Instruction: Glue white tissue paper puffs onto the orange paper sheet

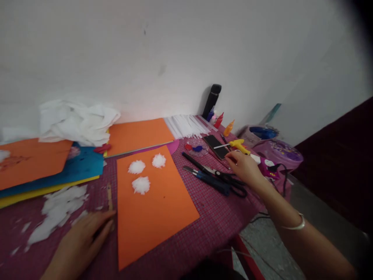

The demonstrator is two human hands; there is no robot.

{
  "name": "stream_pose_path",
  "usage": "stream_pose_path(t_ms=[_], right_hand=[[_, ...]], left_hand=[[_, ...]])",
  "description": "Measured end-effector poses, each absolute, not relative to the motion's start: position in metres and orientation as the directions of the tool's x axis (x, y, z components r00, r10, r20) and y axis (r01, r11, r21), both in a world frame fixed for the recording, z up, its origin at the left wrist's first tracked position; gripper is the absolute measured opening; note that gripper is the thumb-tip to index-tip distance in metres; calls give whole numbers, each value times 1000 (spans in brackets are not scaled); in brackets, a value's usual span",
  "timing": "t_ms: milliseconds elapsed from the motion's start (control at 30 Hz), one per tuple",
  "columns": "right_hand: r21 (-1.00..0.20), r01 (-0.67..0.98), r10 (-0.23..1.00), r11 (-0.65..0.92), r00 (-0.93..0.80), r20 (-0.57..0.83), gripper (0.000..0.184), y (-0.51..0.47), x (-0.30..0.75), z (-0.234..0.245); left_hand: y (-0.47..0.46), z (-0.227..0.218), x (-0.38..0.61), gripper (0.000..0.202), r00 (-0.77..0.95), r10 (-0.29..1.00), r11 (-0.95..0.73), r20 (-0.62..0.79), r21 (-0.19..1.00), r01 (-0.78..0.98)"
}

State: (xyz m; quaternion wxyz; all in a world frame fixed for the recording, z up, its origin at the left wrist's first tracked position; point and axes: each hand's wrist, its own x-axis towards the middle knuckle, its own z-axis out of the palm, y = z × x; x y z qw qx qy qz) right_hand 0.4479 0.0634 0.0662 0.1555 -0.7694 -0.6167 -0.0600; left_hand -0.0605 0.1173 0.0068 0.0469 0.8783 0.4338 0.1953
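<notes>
My left hand (84, 239) rests low on the table with thumb and forefinger a little apart. Its fingertips touch the lower end of a thin wooden stick (109, 194). Beside it lies an orange sheet (157, 217) bearing three fluffy white tufts (141, 185). On the right, my right hand (244, 166) has its fingers drawn together near a dark phone (215, 144) and a yellow glue gun (240, 146). Whatever its fingertips may hold is hidden. Below that hand lie black-handled scissors (230, 179) and a blue-handled cutter (211, 182).
Torn white fluff (60, 208) lies left, under stacked coloured sheets (84, 163). White cloth (75, 120) and white strips (188, 125) lie along the wall. Paint bottles (229, 128) and a black flask (212, 101) stand back right, near a purple tub (279, 153).
</notes>
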Motion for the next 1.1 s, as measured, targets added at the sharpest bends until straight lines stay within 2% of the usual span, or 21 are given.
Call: stream_pose_path(t_ms=[167,333,500,567,700,900,1000,1100], right_hand=[[-173,979,955,-109,151,256,19,51,424,69],[-178,975,954,-134,175,245,22,45,425,71],[-292,955,975,48,19,222,20,46,386,65],[-333,927,970,175,-104,219,21,52,358,66],[-358,846,916,395,-331,228,19,72,296,70],[-350,741,819,573,-530,220,19,101,216,67],[-346,719,797,602,-566,210,22,108,192,58],[-404,674,784,619,-560,267,26,110,185,44]], left_hand=[[110,9,-62,27,489,853,-522,184,331,786],[111,16,-62,41,561,817,-572,133,304,761],[104,25,-49,39,604,793,-602,77,256,757],[102,31,-39,36,513,857,-510,45,206,835],[103,43,-20,29,308,941,-286,-140,158,945],[111,45,-13,27,52,992,-39,-111,113,993],[109,39,-13,27,-53,994,76,-96,248,966],[104,36,-14,26,-89,996,90,-22,406,910]])
